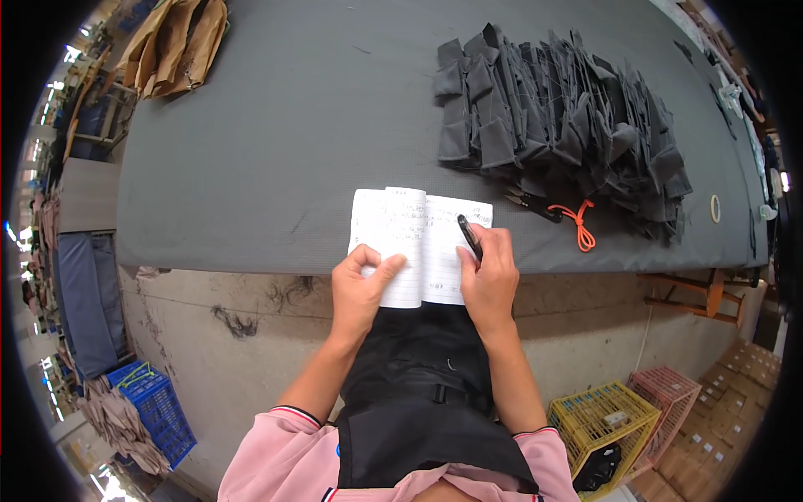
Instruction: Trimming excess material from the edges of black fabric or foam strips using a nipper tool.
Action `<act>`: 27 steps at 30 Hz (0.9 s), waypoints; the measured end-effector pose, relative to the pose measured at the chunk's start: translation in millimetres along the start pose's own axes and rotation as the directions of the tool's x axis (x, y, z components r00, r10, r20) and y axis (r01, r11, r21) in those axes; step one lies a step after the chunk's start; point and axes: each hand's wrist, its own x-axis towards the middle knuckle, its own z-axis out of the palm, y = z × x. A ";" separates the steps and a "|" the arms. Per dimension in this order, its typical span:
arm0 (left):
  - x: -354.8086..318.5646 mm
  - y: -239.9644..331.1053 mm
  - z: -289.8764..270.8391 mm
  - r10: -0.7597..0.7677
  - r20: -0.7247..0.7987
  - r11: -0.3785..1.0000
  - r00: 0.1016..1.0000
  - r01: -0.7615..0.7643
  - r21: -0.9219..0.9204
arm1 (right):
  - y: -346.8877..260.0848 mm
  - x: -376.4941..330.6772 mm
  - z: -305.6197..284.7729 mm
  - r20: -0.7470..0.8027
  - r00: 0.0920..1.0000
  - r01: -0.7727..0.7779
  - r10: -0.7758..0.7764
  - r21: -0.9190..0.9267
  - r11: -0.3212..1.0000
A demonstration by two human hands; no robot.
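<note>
An open lined notebook (401, 284) with handwriting on its pages lies across the table's front edge, its lower part sticking out past it. My left hand (360, 280) grips the left page, thumb on top and fingers curled at the paper's edge. In my right hand (492, 276) is a black pen (469, 236), held slantwise over the right page. The side of that hand rests at the notebook's right edge. Just beyond it on the table are dark-handled thread snips (534, 203) with an orange cord (583, 226) tied in a loop.
A long pile of dark grey sewn fabric pieces (560, 109) covers the table's (276, 142) right side. Crumpled brown paper (177, 50) lies far left, and a tape roll (715, 209) right. Blue (155, 410) and yellow (606, 414) crates and a wooden stool (711, 294) stand below.
</note>
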 end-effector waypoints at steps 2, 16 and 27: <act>-3.1 1.8 6.3 0.077 -0.002 0.990 0.997 -0.076 0.120 | -1.1 0.0 2.2 -0.019 1.000 0.000 0.002 0.120 0.993; -9.1 21.7 11.6 0.278 0.233 0.780 0.932 -0.360 0.512 | 16.3 7.8 0.7 0.211 0.910 -0.411 0.356 0.560 0.720; 7.5 10.0 -7.9 0.211 0.017 0.973 0.977 -0.212 0.092 | 30.7 5.4 9.6 0.209 0.881 -0.440 0.425 0.694 0.570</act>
